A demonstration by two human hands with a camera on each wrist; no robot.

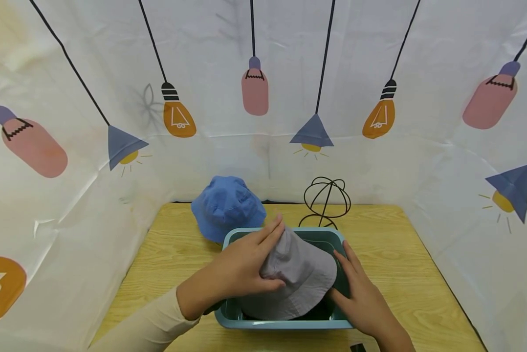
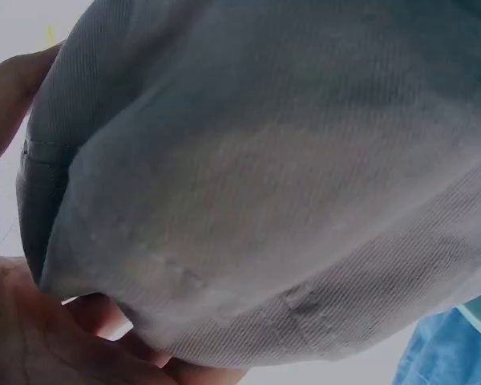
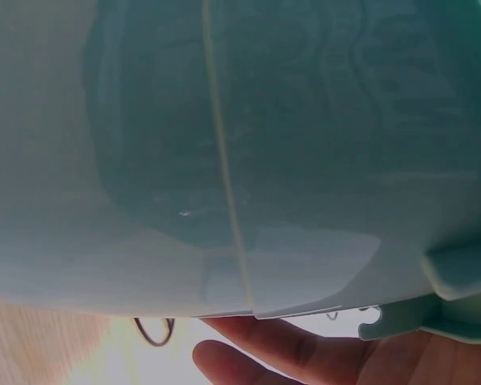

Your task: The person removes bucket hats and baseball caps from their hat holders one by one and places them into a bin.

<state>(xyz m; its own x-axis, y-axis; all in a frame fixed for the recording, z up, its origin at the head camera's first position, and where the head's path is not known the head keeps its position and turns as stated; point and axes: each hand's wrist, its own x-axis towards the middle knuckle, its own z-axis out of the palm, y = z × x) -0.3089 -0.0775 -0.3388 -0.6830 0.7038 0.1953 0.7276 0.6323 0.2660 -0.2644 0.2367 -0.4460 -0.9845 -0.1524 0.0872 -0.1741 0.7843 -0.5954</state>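
Observation:
A grey cap (image 1: 296, 274) lies tilted inside a teal plastic basin (image 1: 285, 324), its brim toward the lower right. My left hand (image 1: 241, 266) holds the cap from its left side, fingers over the top and thumb lower on the front. In the left wrist view the grey cloth (image 2: 248, 192) fills most of the picture, with part of the hand (image 2: 56, 337) around its edge. My right hand (image 1: 362, 296) rests at the basin's right rim, fingers extended, thumb near the brim. The right wrist view shows the basin's wall (image 3: 305, 144) and fingers (image 3: 280, 345) beyond it.
Behind the basin on the wooden table (image 1: 378, 244) sits a blue bucket hat (image 1: 228, 208). A black wire stand (image 1: 327, 200) with a rounded top stands behind the basin's right half. A small black object (image 1: 358, 347) lies near my right wrist. Lamp-patterned sheets enclose the table.

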